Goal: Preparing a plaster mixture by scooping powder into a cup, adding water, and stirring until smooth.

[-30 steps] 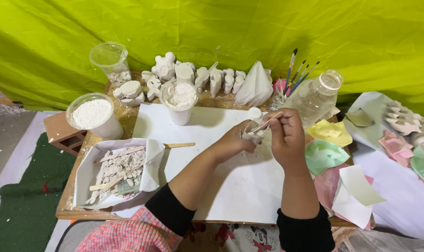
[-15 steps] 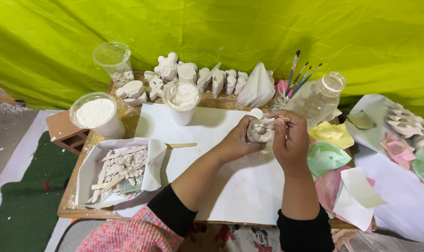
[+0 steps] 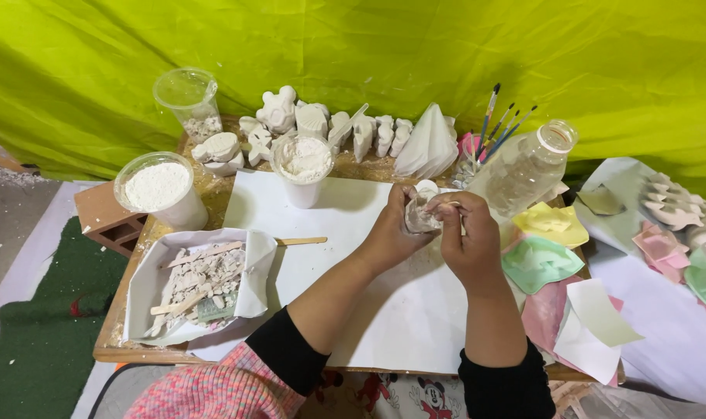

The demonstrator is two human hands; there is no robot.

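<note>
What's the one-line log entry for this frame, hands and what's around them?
left hand: holds small white plaster figure | right hand: works on it with thin stick | under: white sheet | near: powder cup, clear bottle

lime green backdrop (image 3: 353, 46), white sheet (image 3: 399, 310), pink-checked sleeve (image 3: 221, 392)

Bright, even daylight tinted by the green cloth (image 3: 353, 46); soft shadows, mild glare on white paper (image 3: 399, 310); sharp focus.
</note>
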